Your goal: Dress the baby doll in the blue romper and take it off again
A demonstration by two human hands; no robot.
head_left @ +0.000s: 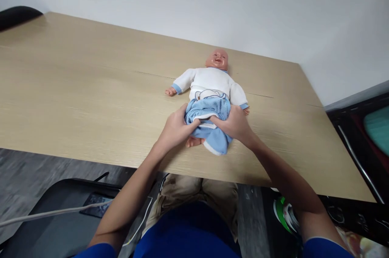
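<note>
A baby doll (212,77) lies on its back on the wooden table, its head toward the wall. It wears a white long-sleeved top with blue cuffs. Light-blue doll trousers (208,106) with white trim are bunched around its lower body. My left hand (177,126) grips the bunched cloth on the left side, thumb hooked at the white edge. On the right side, my right hand (236,123) holds the same cloth, its thumb also at that edge. One bare doll foot (194,141) shows below; a blue trouser leg (218,141) hangs beside it, covering the other foot.
The wooden table (91,88) reaches back to a white wall (182,3). A black chair (67,213) with a phone (95,204) and a white cable stands at lower left. Dark shelving (358,140) borders the right side. A green-and-white roll (282,213) sits at lower right.
</note>
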